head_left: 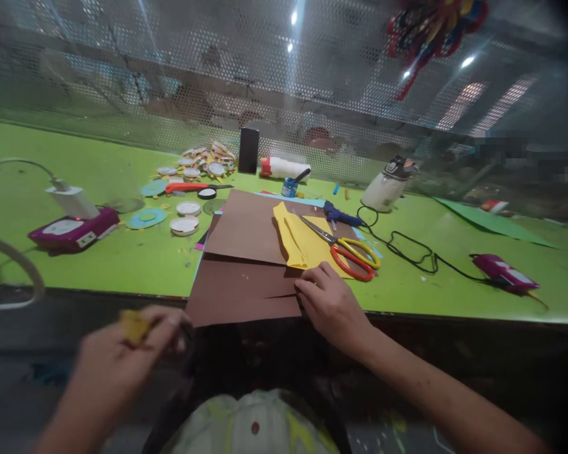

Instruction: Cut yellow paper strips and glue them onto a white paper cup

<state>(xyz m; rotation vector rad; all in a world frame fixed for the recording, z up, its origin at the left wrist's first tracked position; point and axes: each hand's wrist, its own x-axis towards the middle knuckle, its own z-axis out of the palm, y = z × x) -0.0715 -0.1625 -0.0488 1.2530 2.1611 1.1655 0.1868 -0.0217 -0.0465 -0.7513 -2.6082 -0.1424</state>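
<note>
My left hand [123, 353] is blurred and raised in front of the table's edge, with a small yellow piece of paper [134, 326] caught among its closed fingers. Something dark shows at its fingertips, too smeared to name. My right hand [329, 302] rests at the right edge of the brown paper sheets [241, 287], fingers curled and pressed together; what they pinch, if anything, is hidden. Just beyond it lie a folded yellow paper [291, 239] and scissors [355, 257] with one red and one yellow handle. A blue glue gun [341, 215] lies behind the scissors.
On the green table [137, 271] stand a white bottle [383, 189], a phone [248, 151] and a small blue jar [289, 187]. A red utility knife [189, 187], round lids [184, 225], a pile of paper discs [208, 161] and purple power boxes [505, 274] lie around. A black cord crosses the right side.
</note>
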